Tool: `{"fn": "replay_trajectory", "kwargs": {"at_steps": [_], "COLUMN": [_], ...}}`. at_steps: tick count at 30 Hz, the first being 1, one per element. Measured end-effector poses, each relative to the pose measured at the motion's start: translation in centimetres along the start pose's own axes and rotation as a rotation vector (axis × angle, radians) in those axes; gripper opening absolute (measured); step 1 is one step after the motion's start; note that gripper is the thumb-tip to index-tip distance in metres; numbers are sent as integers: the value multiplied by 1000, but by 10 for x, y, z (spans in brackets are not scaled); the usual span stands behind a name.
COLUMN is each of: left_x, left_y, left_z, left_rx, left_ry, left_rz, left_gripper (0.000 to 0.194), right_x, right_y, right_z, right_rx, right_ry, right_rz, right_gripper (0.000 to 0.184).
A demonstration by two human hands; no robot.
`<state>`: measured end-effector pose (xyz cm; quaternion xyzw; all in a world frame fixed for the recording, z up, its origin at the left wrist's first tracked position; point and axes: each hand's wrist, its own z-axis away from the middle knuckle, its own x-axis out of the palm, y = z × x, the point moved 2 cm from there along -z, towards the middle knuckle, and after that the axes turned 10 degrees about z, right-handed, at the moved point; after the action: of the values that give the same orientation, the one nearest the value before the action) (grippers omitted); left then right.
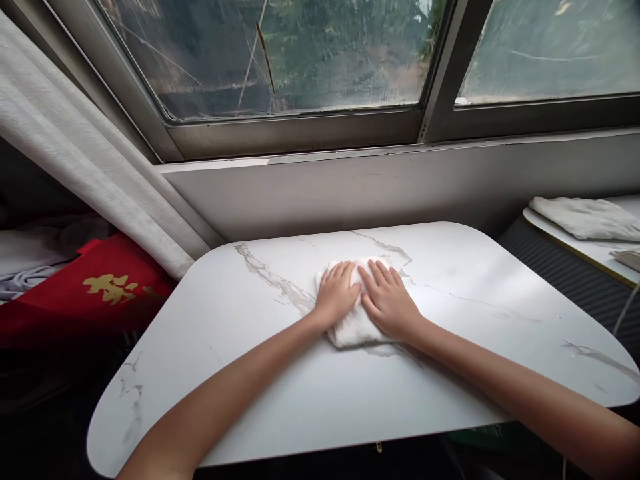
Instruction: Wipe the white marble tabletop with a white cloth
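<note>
A folded white cloth (pixel 357 328) lies on the white marble-patterned table (pixel 200 333), near its middle. My left hand (pixel 337 293) rests flat on the left part of the cloth, fingers stretched out toward the window. Beside it my right hand (pixel 390 300) presses flat on the right part, its fingers spread a little. The two thumbs come close to each other over the cloth. Much of the cloth is hidden beneath both palms.
Behind the table runs a wall under a sliding window (pixel 300 137). A pale curtain (pixel 100 153) hangs at the left, near a red bag (pixel 120 287) with gold print. At the right, another cloth (pixel 585 217) lies on a second white surface (pixel 560 233).
</note>
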<state>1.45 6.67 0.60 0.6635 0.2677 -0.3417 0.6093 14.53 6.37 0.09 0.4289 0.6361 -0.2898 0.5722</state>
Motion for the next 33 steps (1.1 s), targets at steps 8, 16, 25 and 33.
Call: {"fn": "replay_trajectory", "kwargs": {"at_steps": [8,16,25,33], "left_x": [-23,-32,-26,-21], "left_y": [-39,-50,-41,-30], "left_z": [-87,-126,-90,1], "left_rx": [57,48,2,80], "left_ry": [210,221,247,164], "left_rz": [-110,-120,-149,-157], "left_gripper": [44,42,45,48], "right_x": [17,26,18,-5], "right_y": [11,16,8,-35], "right_z": [-106,-146,-118,-27], "right_rx": [-2,40,3,44], "right_ry": [1,66,54,19], "right_rz": [-81,-88,-94,-128], "right_gripper": [55,52,51,54]}}
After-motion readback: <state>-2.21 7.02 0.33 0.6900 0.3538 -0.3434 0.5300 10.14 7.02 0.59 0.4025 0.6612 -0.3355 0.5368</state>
